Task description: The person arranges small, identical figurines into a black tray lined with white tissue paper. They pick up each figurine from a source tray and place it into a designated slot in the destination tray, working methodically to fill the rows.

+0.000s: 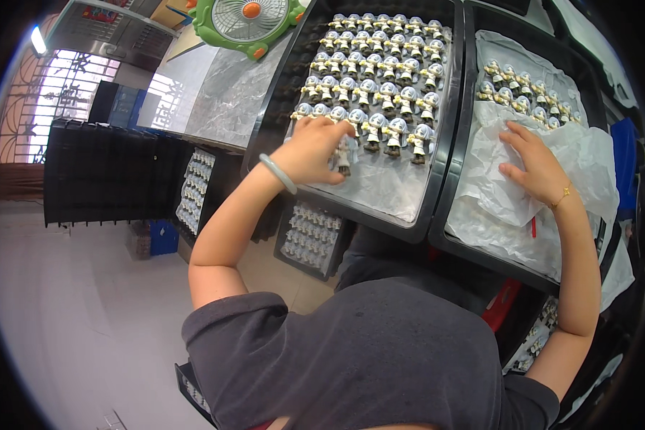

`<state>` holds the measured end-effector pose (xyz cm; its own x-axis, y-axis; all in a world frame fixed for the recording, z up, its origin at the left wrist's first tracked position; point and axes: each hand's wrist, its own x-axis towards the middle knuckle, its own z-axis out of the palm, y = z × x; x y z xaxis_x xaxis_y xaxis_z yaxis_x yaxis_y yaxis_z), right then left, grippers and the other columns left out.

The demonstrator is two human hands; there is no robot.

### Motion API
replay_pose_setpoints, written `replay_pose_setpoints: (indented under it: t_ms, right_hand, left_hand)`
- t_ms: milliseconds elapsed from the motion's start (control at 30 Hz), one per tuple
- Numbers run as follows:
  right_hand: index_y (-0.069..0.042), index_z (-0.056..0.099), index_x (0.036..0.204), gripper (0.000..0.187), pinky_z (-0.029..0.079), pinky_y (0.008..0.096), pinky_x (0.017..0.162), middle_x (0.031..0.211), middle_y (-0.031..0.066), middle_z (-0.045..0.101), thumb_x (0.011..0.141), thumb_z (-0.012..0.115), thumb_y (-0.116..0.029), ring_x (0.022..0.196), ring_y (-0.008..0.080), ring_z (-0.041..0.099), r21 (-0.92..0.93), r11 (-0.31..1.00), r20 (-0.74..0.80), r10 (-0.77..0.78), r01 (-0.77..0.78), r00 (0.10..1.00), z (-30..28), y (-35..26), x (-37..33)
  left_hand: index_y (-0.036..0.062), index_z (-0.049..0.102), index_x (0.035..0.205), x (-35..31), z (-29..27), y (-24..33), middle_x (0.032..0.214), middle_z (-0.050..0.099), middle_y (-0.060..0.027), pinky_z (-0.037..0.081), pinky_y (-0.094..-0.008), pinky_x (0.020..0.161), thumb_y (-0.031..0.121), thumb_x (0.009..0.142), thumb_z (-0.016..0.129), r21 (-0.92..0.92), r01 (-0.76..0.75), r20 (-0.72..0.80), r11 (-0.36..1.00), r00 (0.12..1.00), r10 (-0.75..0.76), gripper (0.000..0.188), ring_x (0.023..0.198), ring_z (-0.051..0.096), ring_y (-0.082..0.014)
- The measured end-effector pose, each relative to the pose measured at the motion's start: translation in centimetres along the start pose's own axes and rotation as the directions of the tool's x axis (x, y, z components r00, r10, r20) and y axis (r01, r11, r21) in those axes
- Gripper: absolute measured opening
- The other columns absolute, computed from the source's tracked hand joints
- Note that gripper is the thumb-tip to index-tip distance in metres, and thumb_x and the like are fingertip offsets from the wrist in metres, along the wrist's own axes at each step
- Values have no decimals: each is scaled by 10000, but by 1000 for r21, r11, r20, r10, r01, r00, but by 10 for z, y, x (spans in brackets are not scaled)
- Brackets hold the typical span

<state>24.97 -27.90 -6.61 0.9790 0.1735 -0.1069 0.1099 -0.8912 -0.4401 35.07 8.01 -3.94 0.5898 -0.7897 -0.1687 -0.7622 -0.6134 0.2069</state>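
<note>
Right now, taking the middle of the view as the dial's centre, the left forearm is rising from eight o'clock with its elbow bent, and the left hand [307, 150] is arching over the near tray at twelve, thumb and fingers pinching a small figurine [344, 159] just past twelve. The right forearm is coming up from four o'clock, and the right hand [534, 165], its fingers loosely spread and gripping nothing, is resting on a crumpled white sheet [491, 165] between two and three. Beneath the left hand, a black tray [444, 143] at one o'clock is carrying five rows of pale-haired figurines [369, 92] on a whitish liner, whose near end is lying bare. Beside it, a second black tray [457, 186] is holding the white sheet, with more figurines [512, 75] showing at its far end. Lower down, just off centre toward seven, a smaller tray [342, 247] is holding further pale pieces. Farther out, another filled tray [208, 193] is sitting at nine beside a black ridged stack [107, 172], while a green fan [251, 29] is standing on a grey counter [233, 97] at eleven.
</note>
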Motion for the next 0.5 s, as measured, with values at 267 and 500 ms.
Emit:
replay_pose_setpoints:
  t_ms: [267,500]
  right_hand:
    - [-3,505,1126,457,326,363,989,1290,193,400,731,627,-197,1183,331,390,-12,999,-59,-52,52,997,9,13,-1]
    - [5,496,1140,494,320,366,994,1289,199,392,731,639,-232,1186,330,383,-55,997,-19,-47,45,999,13,15,4]
  left_hand:
    - [104,468,1073,2,17,3,1065,435,-67,303,-394,881,246,491,801,310,-53,162,949,987,3,686,1034,406,-266]
    - [46,551,902,88,-49,35,860,573,-92,403,-346,762,83,728,626,-99,-259,-120,961,962,247,193,828,531,-266]
